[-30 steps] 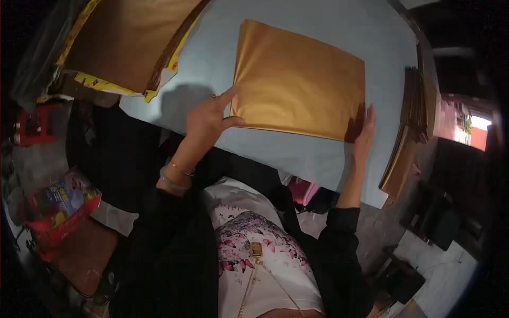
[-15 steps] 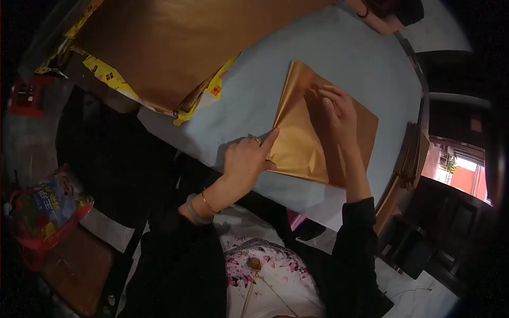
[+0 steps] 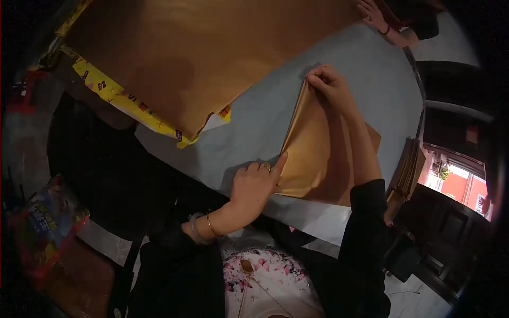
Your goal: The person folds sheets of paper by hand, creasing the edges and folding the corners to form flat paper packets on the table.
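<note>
A folded sheet of brown paper (image 3: 302, 172) with a golden sheen lies on the pale blue-grey table covering, its far left corner raised in a narrow fold. My right hand (image 3: 331, 87) pinches that far corner between thumb and fingertips. At the near left edge, my left hand (image 3: 254, 185) holds the paper, index finger along the edge and thumb on the near corner; its other fingers are curled and their tips are hidden. My right forearm covers part of the sheet's right side.
A large stack of brown paper (image 3: 201, 47) with a yellow printed wrapper (image 3: 124, 100) fills the table's far left. Another person's hand (image 3: 375, 17) rests at the far edge. Folded brown paper (image 3: 405, 169) stands along the right edge. A bag of colourful packets (image 3: 50, 220) sits at lower left.
My right hand has moved away from me and left, from hovering over the sheet to pinching its far corner. My left hand stays at the near left edge. The other person's hand has come into view.
</note>
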Available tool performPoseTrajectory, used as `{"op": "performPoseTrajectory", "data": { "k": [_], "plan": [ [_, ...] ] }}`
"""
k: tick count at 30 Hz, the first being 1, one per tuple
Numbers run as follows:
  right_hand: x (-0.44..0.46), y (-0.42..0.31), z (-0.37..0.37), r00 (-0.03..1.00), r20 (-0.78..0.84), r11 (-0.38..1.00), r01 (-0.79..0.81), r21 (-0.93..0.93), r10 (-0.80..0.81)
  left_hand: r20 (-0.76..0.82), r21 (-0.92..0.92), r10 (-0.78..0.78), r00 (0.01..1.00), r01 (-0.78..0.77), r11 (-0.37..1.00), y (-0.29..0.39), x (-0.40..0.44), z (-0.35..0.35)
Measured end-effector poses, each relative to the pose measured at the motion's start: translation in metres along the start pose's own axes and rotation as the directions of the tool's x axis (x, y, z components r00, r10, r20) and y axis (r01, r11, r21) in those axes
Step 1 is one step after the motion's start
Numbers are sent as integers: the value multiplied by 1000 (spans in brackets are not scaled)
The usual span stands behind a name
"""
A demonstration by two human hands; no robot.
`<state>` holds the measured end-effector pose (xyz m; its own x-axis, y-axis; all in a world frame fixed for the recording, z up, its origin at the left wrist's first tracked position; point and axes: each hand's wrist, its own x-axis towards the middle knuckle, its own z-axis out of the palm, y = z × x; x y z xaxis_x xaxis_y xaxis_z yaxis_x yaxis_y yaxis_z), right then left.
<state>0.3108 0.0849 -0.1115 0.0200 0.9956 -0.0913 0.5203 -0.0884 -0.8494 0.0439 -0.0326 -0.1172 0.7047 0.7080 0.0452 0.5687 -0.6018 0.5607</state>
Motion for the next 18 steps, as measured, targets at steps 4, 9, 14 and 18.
{"op": "performPoseTrajectory", "data": {
  "k": [4,9,14,18],
  "plan": [
    [4,11,7,999,-42,1000,21,13,-20,-6,12,15,1000,-15,1000,0,1,-1],
    [1,5,12,992,-96,991,72,-117,-83,5,26,15,1000,-15,1000,1,0,-2],
    [0,12,18,961,-175,966,181,-187,-213,8,34,23,1000,-24,999,2,-2,-2],
    [2,14,18,952,-195,946,177,-272,-234,28,90,46,999,-49,995,2,-4,1]
  ]
}}
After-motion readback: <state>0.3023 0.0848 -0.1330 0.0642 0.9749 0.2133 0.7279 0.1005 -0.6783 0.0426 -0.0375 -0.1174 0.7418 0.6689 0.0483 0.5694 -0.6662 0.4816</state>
